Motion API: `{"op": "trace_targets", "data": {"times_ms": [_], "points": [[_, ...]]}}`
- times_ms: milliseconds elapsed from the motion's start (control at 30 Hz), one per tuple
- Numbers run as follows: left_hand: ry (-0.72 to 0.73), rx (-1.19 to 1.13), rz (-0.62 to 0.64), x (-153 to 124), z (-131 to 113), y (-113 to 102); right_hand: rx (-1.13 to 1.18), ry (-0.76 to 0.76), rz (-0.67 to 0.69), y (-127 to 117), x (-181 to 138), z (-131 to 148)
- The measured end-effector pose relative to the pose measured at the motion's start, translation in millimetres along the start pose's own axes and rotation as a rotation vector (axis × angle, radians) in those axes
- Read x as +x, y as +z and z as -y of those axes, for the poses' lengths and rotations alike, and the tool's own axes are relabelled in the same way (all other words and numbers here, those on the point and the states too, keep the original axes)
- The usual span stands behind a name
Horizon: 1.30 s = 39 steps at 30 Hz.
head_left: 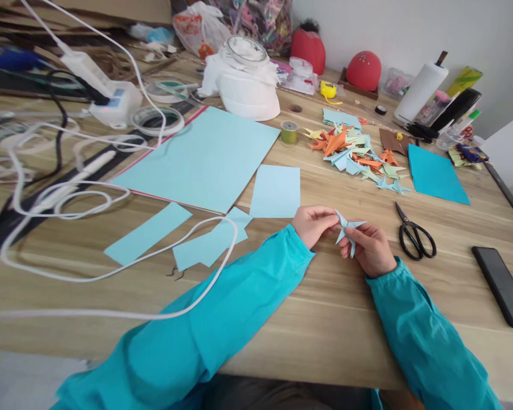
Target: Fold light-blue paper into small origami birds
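A small light blue paper star (pixel 347 226), folded with several pointed arms, is held between my two hands above the table. My left hand (pixel 313 224) pinches one of its points at the left. From the right, my right hand (pixel 373 246) grips the star with the thumb across its front. Behind my hands is a heap of folded paper shapes (pixel 350 154) in orange, pale blue, yellow and green. A light blue paper sheet (pixel 276 192) lies flat just beyond my left hand. Black-handled scissors (pixel 414 232) rest to the right of my right hand.
A white cable (pixel 123 272) loops over the left side, across paper strips (pixel 149 233) and my left sleeve. A large blue sheet (pixel 205 154) lies behind. A phone (pixel 502 285) is at the right, a teal sheet (pixel 436 173) farther back, and a thread spool (pixel 289 132) mid-table.
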State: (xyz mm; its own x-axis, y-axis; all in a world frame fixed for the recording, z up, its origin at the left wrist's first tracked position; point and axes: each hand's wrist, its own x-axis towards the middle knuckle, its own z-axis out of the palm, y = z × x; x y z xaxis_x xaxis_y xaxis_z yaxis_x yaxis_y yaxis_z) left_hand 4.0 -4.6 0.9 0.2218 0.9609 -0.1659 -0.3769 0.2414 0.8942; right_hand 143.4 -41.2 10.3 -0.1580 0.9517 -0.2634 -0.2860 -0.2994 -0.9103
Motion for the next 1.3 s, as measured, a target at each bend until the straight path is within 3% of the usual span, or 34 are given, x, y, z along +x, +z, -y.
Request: {"op": "trace_targets", "data": {"times_ms": [300,600,867,1300], "points": [[0.042,-0.065,0.091,1,-6,0,-0.006,-0.003,0.009,-2,0,-2],[0.186,0.233,0.118,-1,-12,-3,-0.046,-0.025,-0.101,1,-1,-2],[0.099,0.190,0.226,1,-14,-6,-0.070,-0.016,-0.091,2,0,-2],[0.161,0.301,0.194,3,-13,-8,-0.090,-0.014,-0.084,1,1,-2]]}}
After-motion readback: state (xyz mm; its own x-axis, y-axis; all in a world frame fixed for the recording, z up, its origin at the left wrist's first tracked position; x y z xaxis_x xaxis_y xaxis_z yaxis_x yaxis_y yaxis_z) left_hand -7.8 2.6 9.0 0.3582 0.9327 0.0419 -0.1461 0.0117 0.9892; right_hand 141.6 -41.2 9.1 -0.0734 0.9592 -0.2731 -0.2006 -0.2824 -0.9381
